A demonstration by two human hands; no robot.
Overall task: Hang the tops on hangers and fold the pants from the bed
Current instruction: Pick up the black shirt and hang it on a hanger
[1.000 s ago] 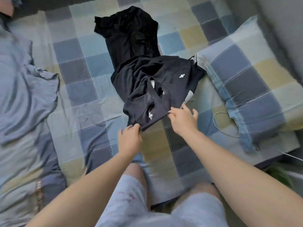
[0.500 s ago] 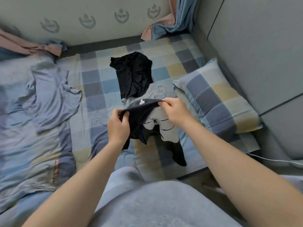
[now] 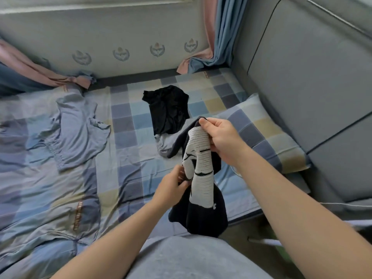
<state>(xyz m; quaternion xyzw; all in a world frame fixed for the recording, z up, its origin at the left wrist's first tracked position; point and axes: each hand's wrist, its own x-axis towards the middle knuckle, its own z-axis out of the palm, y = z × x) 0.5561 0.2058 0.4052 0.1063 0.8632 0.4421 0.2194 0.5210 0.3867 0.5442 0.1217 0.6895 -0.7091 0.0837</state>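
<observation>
The bed (image 3: 128, 137), under a checked sheet, carried a crumpled black garment (image 3: 168, 109) near its middle. A pale grey garment (image 3: 166, 142) lay just beside the black one's near edge, and a blue-grey top (image 3: 78, 125) was spread out well apart to the left. A checked pillow (image 3: 267, 137) lay on the right.

The dark navy garment (image 3: 201, 216) was off the bed, held up between both hands. The right hand (image 3: 223, 137) pinched its top edge with curled fingers and thumb. The left hand (image 3: 173, 190) gripped a fold lower down, beside its white panel (image 3: 201, 168). It hung lengthwise, with the upper end toward the far wall and the bunched lower end toward the person's lap. Whether it was a top or pants could not be told.
</observation>
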